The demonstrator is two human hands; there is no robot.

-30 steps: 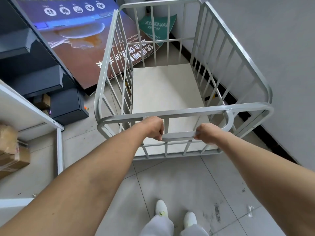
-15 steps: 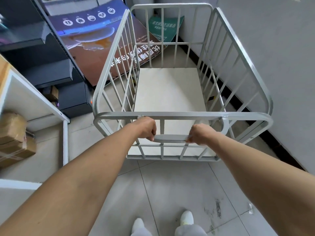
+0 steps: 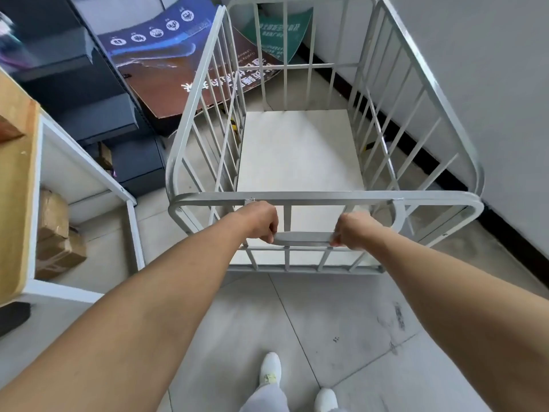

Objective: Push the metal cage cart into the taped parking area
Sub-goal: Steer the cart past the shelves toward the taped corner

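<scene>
The silver metal cage cart (image 3: 326,197) stands straight ahead of me on the tiled floor, with barred sides and a bare pale deck. My left hand (image 3: 261,223) grips the left end of its flat handle bar (image 3: 304,237). My right hand (image 3: 353,230) grips the right end of the same bar. Both arms are stretched forward. Small bits of yellow-and-black tape (image 3: 234,123) show on the floor through the cart's left bars, and the rest of any marking is hidden under the cart.
A white shelf unit (image 3: 130,224) holding cardboard boxes (image 3: 56,233) stands close on the left. Dark shelving (image 3: 89,93) and leaning printed boards (image 3: 184,63) sit ahead left. A grey wall with black skirting (image 3: 445,162) runs along the right. My white shoes (image 3: 270,373) are below.
The cart has rolled forward and straightened between the shelves and the wall. I have stepped after it, my hands keeping the same grip on the handle bar.
</scene>
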